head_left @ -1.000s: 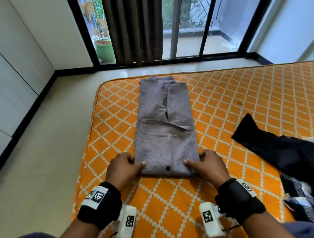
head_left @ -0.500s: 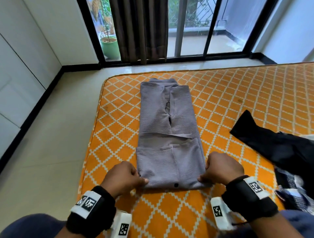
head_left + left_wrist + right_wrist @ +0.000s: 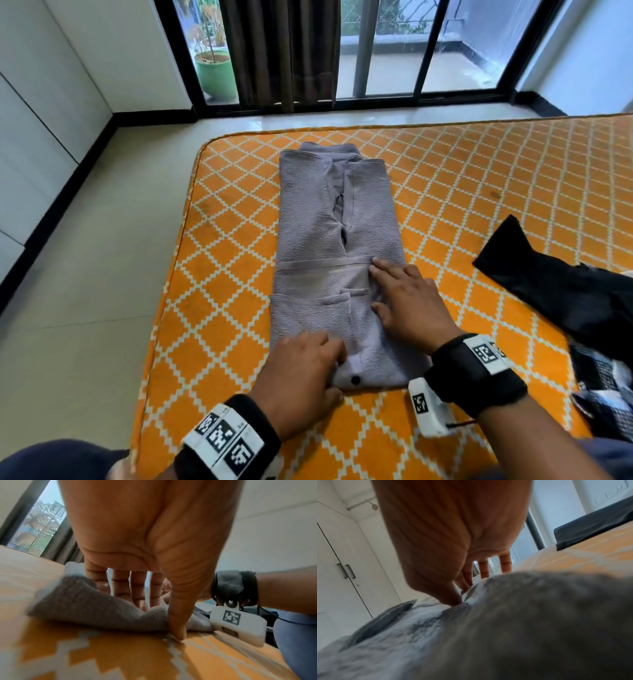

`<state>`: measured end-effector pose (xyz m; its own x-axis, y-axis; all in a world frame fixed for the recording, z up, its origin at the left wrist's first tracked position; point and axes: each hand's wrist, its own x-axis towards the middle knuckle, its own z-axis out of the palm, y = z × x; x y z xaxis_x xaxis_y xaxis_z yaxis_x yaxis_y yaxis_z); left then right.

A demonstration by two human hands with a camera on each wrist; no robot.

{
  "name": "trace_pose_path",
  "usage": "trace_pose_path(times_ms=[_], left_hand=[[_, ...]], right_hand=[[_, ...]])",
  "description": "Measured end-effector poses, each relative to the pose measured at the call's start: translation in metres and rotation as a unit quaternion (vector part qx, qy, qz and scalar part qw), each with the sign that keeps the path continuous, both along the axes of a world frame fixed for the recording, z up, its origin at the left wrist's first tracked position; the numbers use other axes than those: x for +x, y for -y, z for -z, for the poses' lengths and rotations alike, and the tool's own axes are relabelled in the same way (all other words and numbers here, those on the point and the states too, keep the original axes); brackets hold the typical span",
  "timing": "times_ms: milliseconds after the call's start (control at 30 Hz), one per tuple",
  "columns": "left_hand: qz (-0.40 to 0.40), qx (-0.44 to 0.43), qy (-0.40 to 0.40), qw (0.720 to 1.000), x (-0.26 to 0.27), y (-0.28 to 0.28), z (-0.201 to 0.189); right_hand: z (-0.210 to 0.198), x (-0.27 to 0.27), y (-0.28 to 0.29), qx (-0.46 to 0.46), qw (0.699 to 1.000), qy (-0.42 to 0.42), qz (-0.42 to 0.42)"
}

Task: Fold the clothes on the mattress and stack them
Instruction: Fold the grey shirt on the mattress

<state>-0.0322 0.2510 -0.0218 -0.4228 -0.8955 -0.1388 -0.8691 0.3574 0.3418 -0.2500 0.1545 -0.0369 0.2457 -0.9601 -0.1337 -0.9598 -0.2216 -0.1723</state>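
Grey shirt [image 3: 337, 260], folded to a long strip, lies near the orange mattress [image 3: 219, 274] corner. L hand [image 3: 301, 373] grips its near hem, thumb tucked under, where half a sec ago both fists held that edge. R hand [image 3: 407, 305] has since let go & moved up, now flat, fingers straight, pressing mid-strip, prob. marking the next crosswise fold. Black garment [image 3: 561, 284] waits at right, unfolded.
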Motion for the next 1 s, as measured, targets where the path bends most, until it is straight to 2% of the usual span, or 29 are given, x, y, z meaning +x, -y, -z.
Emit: trace_pose_path(times_ms=[133, 233, 300, 400, 467, 533, 600, 667, 733, 833, 1000], left_hand=[[-0.001, 0.011, 0.003, 1.0, 0.002, 0.005, 0.004], [0.02, -0.004, 0.039, 0.999, 0.002, 0.004, -0.001], [0.021, -0.023, 0.066, 0.997, 0.004, 0.002, -0.004], [0.002, -0.022, 0.084, 0.996, 0.008, 0.001, -0.007], [-0.012, -0.021, 0.089, 0.996, 0.01, 0.003, -0.008], [-0.018, -0.025, 0.095, 0.995, 0.009, 0.004, -0.008], [-0.018, -0.033, 0.104, 0.994, 0.008, 0.002, -0.009], [-0.013, -0.043, 0.113, 0.993, 0.006, 0.001, -0.007], [-0.013, -0.05, 0.11, 0.993, 0.004, 0.001, -0.003], [-0.012, -0.06, 0.11, 0.992, 0.002, 0.005, 0.002], [-0.017, -0.072, 0.121, 0.99, 0.004, 0.013, -0.002]], right_hand=[[0.002, -0.006, 0.005, 0.039, 0.999, -0.019, 0.025], [-0.003, -0.008, 0.004, -0.026, 0.998, -0.039, 0.038], [-0.003, -0.007, 0.003, -0.021, 0.996, -0.052, 0.064], [-0.001, -0.012, 0.003, 0.023, 0.992, -0.021, 0.122], [-0.009, -0.018, 0.004, -0.045, 0.99, 0.007, 0.133], [-0.024, -0.02, 0.003, -0.103, 0.985, 0.059, 0.126], [-0.042, -0.017, -0.005, -0.052, 0.991, 0.095, 0.084], [-0.054, -0.005, -0.02, 0.071, 0.997, 0.008, 0.006], [-0.055, 0.006, -0.039, 0.139, 0.985, -0.083, -0.055], [-0.046, 0.012, -0.057, 0.141, 0.979, -0.125, -0.08], [-0.041, 0.027, -0.065, 0.074, 0.988, -0.119, -0.058]])
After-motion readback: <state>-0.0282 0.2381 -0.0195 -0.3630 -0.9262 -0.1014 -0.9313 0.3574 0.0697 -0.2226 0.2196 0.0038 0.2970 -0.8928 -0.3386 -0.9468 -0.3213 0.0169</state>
